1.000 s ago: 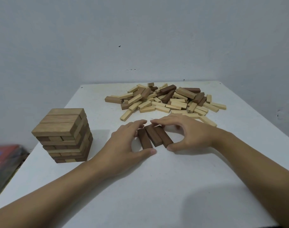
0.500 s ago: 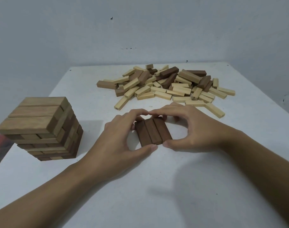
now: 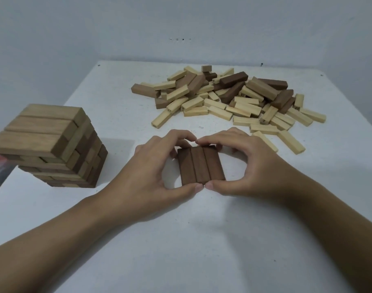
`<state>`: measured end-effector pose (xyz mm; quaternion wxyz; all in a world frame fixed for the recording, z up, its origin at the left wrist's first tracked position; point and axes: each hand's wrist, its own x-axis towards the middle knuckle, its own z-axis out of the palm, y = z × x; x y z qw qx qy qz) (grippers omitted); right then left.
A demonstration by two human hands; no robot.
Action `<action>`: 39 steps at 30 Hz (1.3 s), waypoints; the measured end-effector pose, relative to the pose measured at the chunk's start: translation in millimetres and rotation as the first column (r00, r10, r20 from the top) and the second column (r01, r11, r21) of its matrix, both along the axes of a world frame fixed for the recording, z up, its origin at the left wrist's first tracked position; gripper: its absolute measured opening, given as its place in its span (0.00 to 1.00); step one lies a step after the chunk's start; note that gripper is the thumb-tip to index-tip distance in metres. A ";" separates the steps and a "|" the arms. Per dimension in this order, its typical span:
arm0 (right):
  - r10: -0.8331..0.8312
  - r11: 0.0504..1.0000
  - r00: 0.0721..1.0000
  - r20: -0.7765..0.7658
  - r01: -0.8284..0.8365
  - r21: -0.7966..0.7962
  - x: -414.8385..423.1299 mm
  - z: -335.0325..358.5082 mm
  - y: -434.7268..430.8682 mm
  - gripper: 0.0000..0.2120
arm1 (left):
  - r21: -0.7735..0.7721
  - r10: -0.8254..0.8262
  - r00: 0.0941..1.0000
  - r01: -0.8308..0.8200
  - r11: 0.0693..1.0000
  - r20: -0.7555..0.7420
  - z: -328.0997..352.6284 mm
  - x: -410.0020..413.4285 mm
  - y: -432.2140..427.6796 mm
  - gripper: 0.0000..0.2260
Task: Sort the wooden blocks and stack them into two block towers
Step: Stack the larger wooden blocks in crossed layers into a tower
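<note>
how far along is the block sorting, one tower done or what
Looks done: one tower of several layers stands on the left. In hand: left hand and right hand squeeze three dark blocks into a flat row, likely the second tower's base. Left: the mixed pile of pale and brown blocks behind lies unsorted, so nearly all of that tower.

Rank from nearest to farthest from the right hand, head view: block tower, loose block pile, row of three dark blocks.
1. row of three dark blocks: gripped by the right hand.
2. loose block pile: just beyond it.
3. block tower: far left, past the left hand.
</note>
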<state>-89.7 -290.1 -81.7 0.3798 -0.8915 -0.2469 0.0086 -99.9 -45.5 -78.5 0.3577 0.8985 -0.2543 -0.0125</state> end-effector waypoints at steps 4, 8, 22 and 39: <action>0.014 1.000 1.000 -0.008 -0.014 -0.008 -0.4 1.9 -0.5 0.33 | -0.020 0.010 1.000 -0.010 1.000 -0.003 2.2 -2.6 -1.0 0.28; -0.008 1.000 0.998 -0.069 0.008 0.007 -3.1 6.4 -1.2 0.33 | -0.029 0.020 0.999 -0.021 0.999 -0.030 1.4 -2.5 -0.6 0.27; 0.027 0.999 0.997 0.073 -0.028 0.016 -8.3 11.1 1.8 0.33 | -0.098 -0.080 0.996 0.084 0.992 0.048 7.8 -7.5 -1.2 0.29; 0.019 0.982 0.809 0.587 -0.126 0.143 -14.7 92.1 65.1 0.24 | 0.108 -0.079 0.879 0.031 0.994 0.471 133.3 -26.4 60.8 0.27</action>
